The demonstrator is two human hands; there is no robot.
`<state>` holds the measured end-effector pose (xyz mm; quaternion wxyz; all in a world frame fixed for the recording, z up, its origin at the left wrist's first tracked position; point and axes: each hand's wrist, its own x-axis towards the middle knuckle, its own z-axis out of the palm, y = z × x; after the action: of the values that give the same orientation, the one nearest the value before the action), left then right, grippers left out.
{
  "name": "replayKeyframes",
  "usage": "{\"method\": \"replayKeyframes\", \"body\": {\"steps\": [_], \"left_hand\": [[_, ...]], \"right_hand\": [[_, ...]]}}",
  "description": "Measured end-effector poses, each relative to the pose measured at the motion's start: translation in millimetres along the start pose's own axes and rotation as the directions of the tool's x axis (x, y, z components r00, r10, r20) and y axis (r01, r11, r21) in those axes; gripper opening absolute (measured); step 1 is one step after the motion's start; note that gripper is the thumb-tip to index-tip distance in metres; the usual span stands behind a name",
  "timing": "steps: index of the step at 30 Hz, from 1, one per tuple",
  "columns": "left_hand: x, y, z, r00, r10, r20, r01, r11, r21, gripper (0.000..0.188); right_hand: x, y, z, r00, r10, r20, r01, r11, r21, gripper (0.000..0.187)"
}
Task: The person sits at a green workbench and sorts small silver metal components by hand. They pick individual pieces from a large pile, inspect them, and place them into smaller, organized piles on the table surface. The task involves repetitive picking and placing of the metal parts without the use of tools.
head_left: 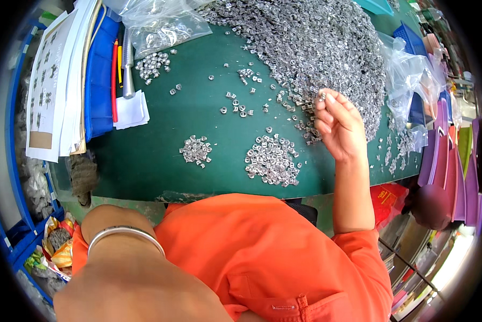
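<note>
My right hand (pixel 335 121) is raised over the edge of a large heap of small silvery metal pieces (pixel 316 43). Its thumb and fingertips pinch one small shiny metal piece (pixel 322 97); the exact kind is too small to make out. My left arm, with a silver bangle (pixel 125 231) on its wrist, is bent up close to the camera. Beyond the bangle my left hand (pixel 133 284) fills the lower left, its fingers hidden. Two small piles of similar pieces, one smaller (pixel 197 151) and one larger (pixel 273 160), lie near the table's front edge.
The green table (pixel 144 172) carries loose pieces and a cluster of rounder ones (pixel 153 65) beside a clear plastic bag (pixel 168 35). A blue bin (pixel 101 75), papers (pixel 50 80) and a red pen (pixel 114 80) stand left. Another plastic bag (pixel 410 67) lies right.
</note>
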<state>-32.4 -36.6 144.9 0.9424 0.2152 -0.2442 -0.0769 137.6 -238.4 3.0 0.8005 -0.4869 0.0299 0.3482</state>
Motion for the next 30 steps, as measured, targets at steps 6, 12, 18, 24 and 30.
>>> {"method": "replayKeyframes", "body": {"steps": [6, 12, 18, 24, 30], "left_hand": [[-4.4, 1.2, -38.3, 0.835, -0.308, -0.455, 0.463, 0.840, 0.281, 0.022], [-15.1, -68.2, -111.7, 0.486, -0.482, -0.729, 0.566, 0.809, -0.157, 0.017], [16.2, -98.2, -129.8, 0.497, -0.279, -0.821, 0.469, 0.883, -0.016, 0.015], [33.5, -86.6, -149.1, 0.528, -0.222, -0.820, 0.467, 0.882, 0.061, 0.012], [31.7, -87.2, -150.6, 0.500, -0.192, -0.845, 0.470, 0.879, 0.078, 0.012]], "right_hand": [[-22.1, 8.4, -23.8, 0.992, 0.113, 0.048, -0.122, 0.952, 0.282, 0.019], [-32.4, 19.1, -10.8, 0.994, 0.035, 0.100, -0.061, 0.961, 0.270, 0.015], [-28.2, 49.0, 19.3, 0.892, -0.452, 0.031, 0.407, 0.771, -0.490, 0.011], [-3.5, 26.0, 22.8, 0.689, -0.703, 0.177, 0.571, 0.375, -0.731, 0.009], [-2.2, 19.0, 24.8, 0.814, -0.544, 0.203, 0.507, 0.496, -0.705, 0.010]]}}
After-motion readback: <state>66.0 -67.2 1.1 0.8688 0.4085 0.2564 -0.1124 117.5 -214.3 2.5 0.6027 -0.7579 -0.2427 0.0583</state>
